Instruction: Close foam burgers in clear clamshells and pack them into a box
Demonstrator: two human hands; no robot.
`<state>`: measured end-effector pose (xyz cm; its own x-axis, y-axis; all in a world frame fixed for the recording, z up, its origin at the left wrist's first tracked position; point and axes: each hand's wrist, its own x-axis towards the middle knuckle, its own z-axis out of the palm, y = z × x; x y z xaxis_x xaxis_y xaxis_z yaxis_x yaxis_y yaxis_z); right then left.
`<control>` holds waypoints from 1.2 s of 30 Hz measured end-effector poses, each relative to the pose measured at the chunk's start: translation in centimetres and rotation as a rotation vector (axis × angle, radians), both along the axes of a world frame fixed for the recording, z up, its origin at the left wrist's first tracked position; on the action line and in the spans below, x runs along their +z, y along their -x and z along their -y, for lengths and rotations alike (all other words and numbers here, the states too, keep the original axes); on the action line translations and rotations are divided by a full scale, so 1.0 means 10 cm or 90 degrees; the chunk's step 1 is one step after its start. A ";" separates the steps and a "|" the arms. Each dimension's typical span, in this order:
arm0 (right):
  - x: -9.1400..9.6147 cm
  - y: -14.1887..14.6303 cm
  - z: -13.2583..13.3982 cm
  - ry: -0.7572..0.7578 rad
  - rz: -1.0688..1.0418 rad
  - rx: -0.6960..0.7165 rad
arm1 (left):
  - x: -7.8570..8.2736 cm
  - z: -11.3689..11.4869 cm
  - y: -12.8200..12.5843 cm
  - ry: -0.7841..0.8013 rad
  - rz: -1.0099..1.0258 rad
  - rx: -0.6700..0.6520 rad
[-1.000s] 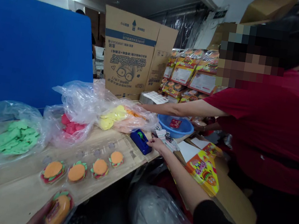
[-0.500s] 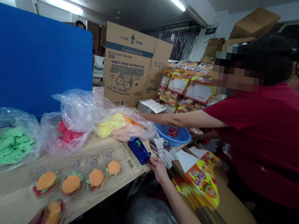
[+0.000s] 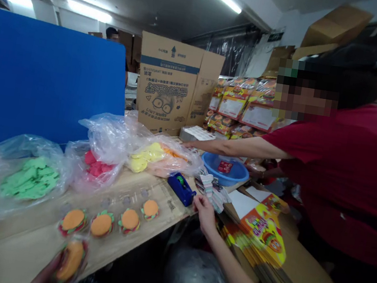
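Left hand (image 3: 46,274), bottom left of frame, closed around a wrapped burger-shaped sweet (image 3: 70,261), mostly hidden by the sweet; the sweet sits tilted, long axis running lower left to upper right. Right hand (image 3: 204,215), lower centre, fingers open and slightly curled, at the table edge, just beside a striped cloth-like bundle (image 3: 211,192); contact can't be told. Blue tape dispenser (image 3: 181,188) is near that hand, on the wooden table (image 3: 20,248).

Four more burger-shaped sweets (image 3: 111,220) in a row on the table, running lower left to upper right. Three clear plastic bags: green pieces (image 3: 29,184), red pieces (image 3: 96,165), yellow and orange pieces (image 3: 154,157), all left of centre. One blue basin (image 3: 225,168) right of centre.

Co-worker (image 3: 338,183) in red T-shirt at right: one hand (image 3: 188,145) reaches to the bag edge, the other hand (image 3: 255,172) is behind the basin. Printed burger-themed cards (image 3: 263,233) lie stacked lower right. Cardboard carton (image 3: 172,84) upper centre, blue panel (image 3: 42,77) at left, stacked burger packs (image 3: 240,102) behind the basin.
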<state>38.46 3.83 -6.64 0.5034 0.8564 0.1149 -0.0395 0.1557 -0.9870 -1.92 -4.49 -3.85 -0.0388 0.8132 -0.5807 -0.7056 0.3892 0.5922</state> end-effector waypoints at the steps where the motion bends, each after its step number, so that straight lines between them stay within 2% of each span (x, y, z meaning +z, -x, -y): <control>1: 0.11 0.07 -0.01 -0.006 0.004 0.018 | 0.04 0.00 -0.02 -0.011 -0.022 0.023; 4: 0.39 0.48 -0.03 0.001 -0.012 0.125 | 0.16 0.00 -0.09 -0.036 -0.044 0.088; 8: 0.59 1.39 0.18 0.052 -0.050 0.409 | 0.19 0.00 -0.11 -0.091 -0.016 0.110; 11: 0.62 1.97 0.45 0.070 -0.074 0.582 | 0.18 0.05 -0.09 -0.121 -0.012 0.127; 15: 0.52 2.35 0.58 0.037 -0.103 0.656 | 0.17 0.14 -0.08 -0.156 -0.023 0.145; 19: 0.40 2.50 0.56 0.025 -0.088 0.674 | 0.17 0.17 -0.05 -0.166 -0.032 0.166; 23: 0.35 2.61 0.57 0.025 -0.057 0.665 | 0.18 0.20 -0.05 -0.163 -0.018 0.171; 27: 0.28 2.66 0.55 0.082 -0.033 0.651 | 0.21 0.24 -0.03 -0.164 -0.009 0.179; 30: 0.21 2.65 0.54 0.094 0.012 0.499 | 0.23 0.26 0.01 -0.168 -0.022 0.215; 33: 0.21 2.61 0.62 -0.006 0.151 0.321 | 0.24 0.28 0.07 -0.161 -0.037 0.264; 34: 0.24 2.60 0.66 -0.048 0.214 0.299 | 0.23 0.29 0.08 -0.161 -0.042 0.273; 36: 0.31 2.62 0.76 -0.116 0.322 0.308 | 0.22 0.30 0.10 -0.169 -0.050 0.281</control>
<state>12.27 -3.77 -3.53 -0.0798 0.9149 0.3956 0.3099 0.4000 -0.8625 -2.88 -7.52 -1.67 -0.4467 0.8279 -0.3390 -0.7185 -0.1062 0.6873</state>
